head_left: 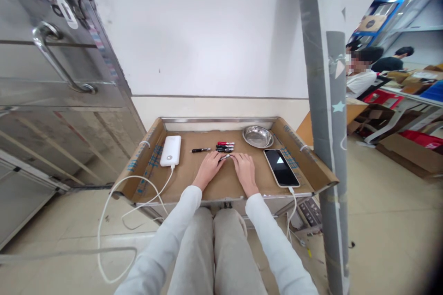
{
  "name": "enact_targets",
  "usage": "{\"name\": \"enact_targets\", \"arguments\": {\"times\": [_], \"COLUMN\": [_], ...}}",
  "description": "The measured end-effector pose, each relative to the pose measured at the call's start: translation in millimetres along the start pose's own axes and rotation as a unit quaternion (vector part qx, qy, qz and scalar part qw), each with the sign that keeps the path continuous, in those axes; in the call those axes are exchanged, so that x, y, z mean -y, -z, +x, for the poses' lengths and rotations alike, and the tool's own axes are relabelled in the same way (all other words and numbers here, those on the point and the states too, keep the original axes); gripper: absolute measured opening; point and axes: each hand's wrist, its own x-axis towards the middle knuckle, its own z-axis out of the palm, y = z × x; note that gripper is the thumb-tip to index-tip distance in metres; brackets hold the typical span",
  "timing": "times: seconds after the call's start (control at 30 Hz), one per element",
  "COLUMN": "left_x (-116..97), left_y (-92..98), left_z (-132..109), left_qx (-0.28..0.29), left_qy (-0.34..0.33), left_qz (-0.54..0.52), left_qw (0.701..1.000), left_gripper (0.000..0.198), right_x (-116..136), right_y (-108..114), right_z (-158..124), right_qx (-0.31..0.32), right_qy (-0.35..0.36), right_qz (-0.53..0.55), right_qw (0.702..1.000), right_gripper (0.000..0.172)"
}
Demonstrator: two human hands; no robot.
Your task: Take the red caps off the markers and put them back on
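My left hand [208,168] and my right hand [244,170] rest on the cardboard-lined tray table [180,179], fingers curled toward each other. Between their fingertips lies a small silver and black pen [224,157], and both hands seem to pinch it. Just beyond the fingers sits a small group of black and red pens [225,146]. One black pen [200,150] lies alone to the left of that group.
A white power bank [170,150] with a white cable [114,221] sits at the left. A phone [281,168] lies at the right, a round metal dish [258,137] behind it. A grey pole [327,124] stands at the right, a metal door [51,78] at the left. People sit far right.
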Motion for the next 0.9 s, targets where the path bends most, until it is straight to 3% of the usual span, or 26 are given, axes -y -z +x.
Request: {"name": "enact_targets", "arguments": {"times": [0.1,0.2,0.3,0.43,0.9], "left_x": [-1,-1,0,4,18], "left_y": [2.8,6.0,6.1,1.7,-6.0], "left_z": [-1,-4,-7,-8,-1], "left_qx": [-0.031,-0.072,-0.1,-0.105,-0.105], "left_qy": [0.013,0.086,0.165,0.218,0.207], "left_qz": [0.012,0.065,0.121,0.127,0.107], "left_qw": [0.999,0.992,0.974,0.962,0.967], "left_gripper": [0.025,0.025,0.023,0.022,0.026], "right_x": [7,10,7,2,-2], "right_y": [4,3,-3,-11,-14], "right_z": [1,3,6,9,14], "right_qx": [0.035,0.049,0.037,0.022,0.021], "right_qy": [0.066,0.092,0.074,0.033,0.007], "right_qz": [0.063,0.091,0.064,0.008,-0.045], "right_qw": [0.995,0.99,0.995,0.999,0.999], "right_gripper": [0.042,0.055,0.052,0.041,0.032]}}
